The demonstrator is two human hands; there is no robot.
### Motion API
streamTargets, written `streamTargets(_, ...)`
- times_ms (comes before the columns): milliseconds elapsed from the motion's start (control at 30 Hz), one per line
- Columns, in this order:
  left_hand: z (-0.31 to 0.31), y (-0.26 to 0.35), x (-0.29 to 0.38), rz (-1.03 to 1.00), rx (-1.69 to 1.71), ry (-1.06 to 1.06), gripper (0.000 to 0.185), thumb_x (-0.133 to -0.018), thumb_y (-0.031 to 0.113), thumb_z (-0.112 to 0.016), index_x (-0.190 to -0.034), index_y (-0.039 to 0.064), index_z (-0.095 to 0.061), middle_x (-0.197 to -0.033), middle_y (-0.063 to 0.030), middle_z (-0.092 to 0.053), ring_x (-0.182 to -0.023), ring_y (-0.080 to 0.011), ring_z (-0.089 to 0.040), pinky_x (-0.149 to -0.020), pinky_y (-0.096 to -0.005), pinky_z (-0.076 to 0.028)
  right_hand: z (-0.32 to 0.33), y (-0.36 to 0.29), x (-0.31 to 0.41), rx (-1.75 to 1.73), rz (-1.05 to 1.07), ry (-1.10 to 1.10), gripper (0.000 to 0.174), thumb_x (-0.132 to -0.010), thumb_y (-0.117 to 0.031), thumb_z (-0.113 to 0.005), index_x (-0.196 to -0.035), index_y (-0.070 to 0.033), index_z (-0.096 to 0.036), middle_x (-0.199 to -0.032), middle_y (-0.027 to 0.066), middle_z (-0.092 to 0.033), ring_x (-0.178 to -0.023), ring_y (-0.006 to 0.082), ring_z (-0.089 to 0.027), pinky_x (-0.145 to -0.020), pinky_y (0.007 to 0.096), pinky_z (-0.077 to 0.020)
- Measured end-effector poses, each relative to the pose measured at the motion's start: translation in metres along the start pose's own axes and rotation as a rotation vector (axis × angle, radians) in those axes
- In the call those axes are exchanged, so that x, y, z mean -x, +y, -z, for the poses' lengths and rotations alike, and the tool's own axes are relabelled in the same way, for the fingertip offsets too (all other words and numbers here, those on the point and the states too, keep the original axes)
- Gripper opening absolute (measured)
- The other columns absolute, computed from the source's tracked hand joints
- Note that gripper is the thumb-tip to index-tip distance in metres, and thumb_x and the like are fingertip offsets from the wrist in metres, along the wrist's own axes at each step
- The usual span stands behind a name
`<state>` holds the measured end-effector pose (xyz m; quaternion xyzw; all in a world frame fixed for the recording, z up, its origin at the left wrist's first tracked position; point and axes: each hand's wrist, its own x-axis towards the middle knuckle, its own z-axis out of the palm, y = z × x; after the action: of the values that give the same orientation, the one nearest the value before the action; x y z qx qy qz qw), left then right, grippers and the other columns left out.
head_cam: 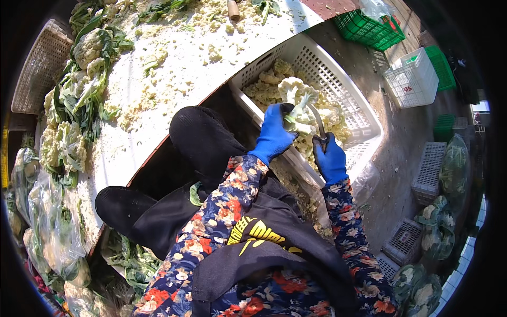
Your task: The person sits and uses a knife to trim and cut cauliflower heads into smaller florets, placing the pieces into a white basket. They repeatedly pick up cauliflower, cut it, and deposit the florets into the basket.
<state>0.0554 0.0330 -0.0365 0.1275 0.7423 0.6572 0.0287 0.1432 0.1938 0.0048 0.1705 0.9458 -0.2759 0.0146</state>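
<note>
My left hand (274, 132), in a blue and black work glove, grips the stem of a cauliflower piece (295, 95) above a white plastic crate. My right hand (330, 158), gloved alike, is closed around the handle of a knife with a curved metal blade (317, 118). The blade's tip reaches in among the florets beside the held piece; whether it touches the stem cannot be told. Below both hands, cut cauliflower florets (336, 119) fill part of the white plastic crate (364, 115).
On the left, a white table (130, 158) carries crumbs, leaves and cauliflower heads (71, 146). A wooden handle (233, 11) lies at its top. Bagged cauliflowers (51, 233) stand lower left. Green crates (370, 33), white crates (414, 79) and more bagged cauliflowers line the right side.
</note>
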Motion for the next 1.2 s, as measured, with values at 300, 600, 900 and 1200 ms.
streamTargets(300,0.005,0.004,0.001,0.016,0.046,-0.077,0.055,-0.058,0.006,-0.076,-0.108,0.007,-0.052,-0.105,-0.0128,-0.050,-0.105,-0.0324,-0.049,-0.091,-0.0377,-0.042,-0.040,0.045,-0.025,0.442,-0.087,-0.225,0.035,-0.091,-0.039,-0.049,-0.102,-0.006,-0.049,-0.080,0.0202,-0.066,-0.075,0.0394,-0.064,-0.064,0.0497,-0.0496)
streamTargets(600,0.006,0.019,0.004,-0.349,-0.556,-0.119,0.048,-0.060,0.001,-0.065,-0.106,0.011,-0.055,-0.108,-0.0140,-0.049,-0.104,-0.0345,-0.049,-0.083,-0.0403,-0.047,0.020,0.023,0.021,0.083,-0.112,0.158,0.028,-0.091,-0.038,-0.055,-0.092,-0.010,-0.053,-0.065,0.0134,-0.063,-0.061,0.0368,-0.061,-0.054,0.0431,-0.0467)
streamTargets(900,0.001,0.009,0.008,-0.376,-0.522,-0.156,0.035,-0.063,-0.004,-0.061,-0.096,0.008,-0.054,-0.099,-0.0142,-0.049,-0.099,-0.0346,-0.051,-0.078,-0.0407,-0.047,-0.013,0.022,0.001,0.144,0.049,0.026,0.029,-0.086,-0.034,-0.060,-0.098,-0.009,-0.053,-0.076,0.0107,-0.066,-0.069,0.0327,-0.064,-0.060,0.0411,-0.0498)
streamTargets(1200,0.006,0.015,0.009,-0.254,-0.440,-0.198,0.038,-0.057,-0.006,-0.064,-0.092,0.007,-0.055,-0.101,-0.0133,-0.049,-0.098,-0.0353,-0.051,-0.078,-0.0400,-0.048,-0.035,0.048,-0.015,0.138,0.229,0.042,0.028,-0.085,-0.032,-0.060,-0.099,-0.009,-0.053,-0.076,0.0138,-0.065,-0.069,0.0346,-0.064,-0.061,0.0422,-0.0508)
